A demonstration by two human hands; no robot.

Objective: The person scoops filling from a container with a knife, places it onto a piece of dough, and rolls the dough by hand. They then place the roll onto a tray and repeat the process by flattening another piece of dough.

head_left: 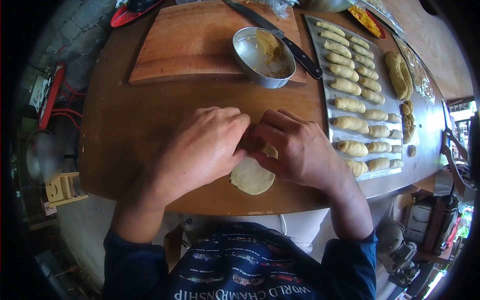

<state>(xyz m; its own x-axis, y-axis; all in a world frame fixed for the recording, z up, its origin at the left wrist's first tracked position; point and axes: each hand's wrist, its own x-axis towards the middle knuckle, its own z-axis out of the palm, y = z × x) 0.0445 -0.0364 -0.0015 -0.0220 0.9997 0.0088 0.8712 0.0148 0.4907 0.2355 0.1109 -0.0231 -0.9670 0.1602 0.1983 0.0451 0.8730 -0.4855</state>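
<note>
Round wooden table (145, 125) fills most of the head view; all work items sit on it. Large wooden cutting board (195, 42) lies at the far side, slightly left of centre. Long metal baking tray (334, 131) runs along the right side, holding two to three rows of shaped, rolled dough pieces (350, 104), pale yellow, lying side by side from far end to near end. Beyond the tray's right edge, more dough pieces (398, 75) rest on a clear plastic sheet. Round metal pan (263, 56) sits on the near right corner of the board, tilted over its edge, with a lump of yellowish filling (269, 45) inside against the far wall. Black-handled knife (280, 37) lies diagonally on the board just behind the pan, handle toward the tray. Both hands meet at table centre, near the front edge. Left hand (202, 147): fingers curled down and closed, tips pressing on the far edge of a flat dough round (251, 176). Right hand (295, 147): fingers likewise bent and pinching the same far edge, knuckles touching those of the left. The dough round lies flat on the bare table directly under and just nearer than the hands; its near half is exposed, its far half is hidden beneath the fingers. Dark blue sleeves cover both forearms.
</note>
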